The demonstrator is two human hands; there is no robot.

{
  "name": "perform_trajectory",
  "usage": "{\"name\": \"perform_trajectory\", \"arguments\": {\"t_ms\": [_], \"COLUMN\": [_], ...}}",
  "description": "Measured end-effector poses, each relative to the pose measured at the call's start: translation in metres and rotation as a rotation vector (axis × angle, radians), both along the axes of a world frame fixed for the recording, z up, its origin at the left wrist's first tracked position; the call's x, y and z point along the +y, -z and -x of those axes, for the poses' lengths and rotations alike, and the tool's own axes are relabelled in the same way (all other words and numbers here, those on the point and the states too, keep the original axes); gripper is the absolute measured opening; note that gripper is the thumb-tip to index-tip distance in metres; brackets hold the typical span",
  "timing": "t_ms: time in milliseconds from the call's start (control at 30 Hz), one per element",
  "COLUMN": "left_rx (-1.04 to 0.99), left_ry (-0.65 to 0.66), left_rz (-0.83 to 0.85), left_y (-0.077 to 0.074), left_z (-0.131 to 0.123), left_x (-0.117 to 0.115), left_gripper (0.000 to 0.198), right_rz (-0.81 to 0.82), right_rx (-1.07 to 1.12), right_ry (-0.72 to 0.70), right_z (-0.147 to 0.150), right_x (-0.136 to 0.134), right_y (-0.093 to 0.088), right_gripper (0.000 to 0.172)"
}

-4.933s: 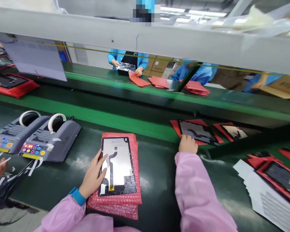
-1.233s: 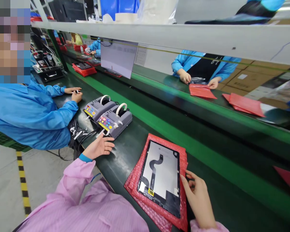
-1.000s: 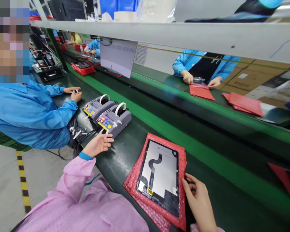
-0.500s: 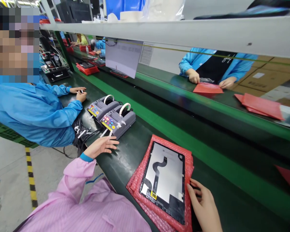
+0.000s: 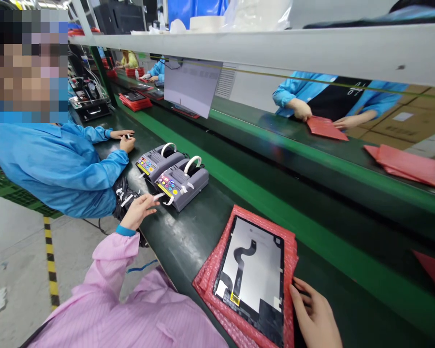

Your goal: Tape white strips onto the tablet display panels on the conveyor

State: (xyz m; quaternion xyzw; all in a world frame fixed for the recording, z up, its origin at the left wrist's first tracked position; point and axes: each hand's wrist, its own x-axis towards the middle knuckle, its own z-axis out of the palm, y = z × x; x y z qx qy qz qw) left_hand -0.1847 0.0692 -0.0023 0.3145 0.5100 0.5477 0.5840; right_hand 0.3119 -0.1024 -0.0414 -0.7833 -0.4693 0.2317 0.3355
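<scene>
My left hand (image 5: 141, 211) is closed in a pinch on a short white strip of tape (image 5: 159, 196) at the front of the nearer grey tape dispenser (image 5: 183, 186). Another white strip (image 5: 169, 200) hangs from that machine. My right hand (image 5: 315, 314) rests by the right edge of a stack of red bubble-wrap bags (image 5: 217, 256), thumb and fingers apart, fingertips at the edge. On the stack lies a tablet screen panel (image 5: 259, 270), silver back upward, with a black flex cable (image 5: 239, 270) and a yellow patch (image 5: 235, 298).
A second tape dispenser (image 5: 155, 162) stands just beyond the first. To the left a co-worker in a blue smock (image 5: 58, 169) works at the same bench. Across the belt another person handles a red bag (image 5: 326, 128). A shelf (image 5: 239, 48) runs overhead.
My left hand has closed from spread fingers into a pinch on the tape strip at the dispenser. My right hand stays by the stack. The person opposite has turned the red bag.
</scene>
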Motion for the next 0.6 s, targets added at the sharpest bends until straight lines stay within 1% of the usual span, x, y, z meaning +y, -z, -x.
{"name": "perform_trajectory", "arguments": {"t_ms": [133, 200, 267, 333, 433, 500, 533, 600], "left_rx": [0.007, 0.024, 0.038, 0.044, 0.044, 0.049, 0.052, 0.067], "left_ry": [-0.178, -0.282, -0.384, -0.437, -0.480, -0.522, -0.544, -0.555], "left_rz": [-0.096, -0.123, -0.139, -0.135, -0.134, -0.169, -0.193, -0.299], "left_y": [-0.003, -0.002, -0.001, 0.000, -0.001, -0.008, -0.013, -0.027], "left_z": [0.015, 0.023, 0.028, 0.031, 0.030, 0.025, 0.021, 0.004], "left_x": [0.017, 0.029, 0.042, 0.057, 0.076, 0.082, 0.081, 0.070], "left_gripper": [0.038, 0.038, 0.043, 0.049, 0.048, 0.046, 0.045, 0.045], "right_rz": [-0.004, -0.005, -0.005, -0.007, -0.016, -0.022, -0.026, -0.048], "right_rx": [0.008, 0.016, 0.016, 0.014, 0.010, 0.018, 0.022, 0.022], "right_ry": [0.018, 0.019, 0.020, 0.016, 0.005, 0.007, 0.012, 0.024], "right_z": [-0.002, -0.002, -0.003, -0.004, -0.006, -0.005, -0.004, 0.003], "right_x": [-0.002, -0.002, -0.001, -0.001, 0.001, 0.002, 0.001, 0.000], "right_y": [0.002, 0.004, 0.006, 0.008, 0.011, 0.009, 0.007, -0.002], "right_gripper": [0.065, 0.065, 0.065, 0.065, 0.065, 0.064, 0.064, 0.060]}}
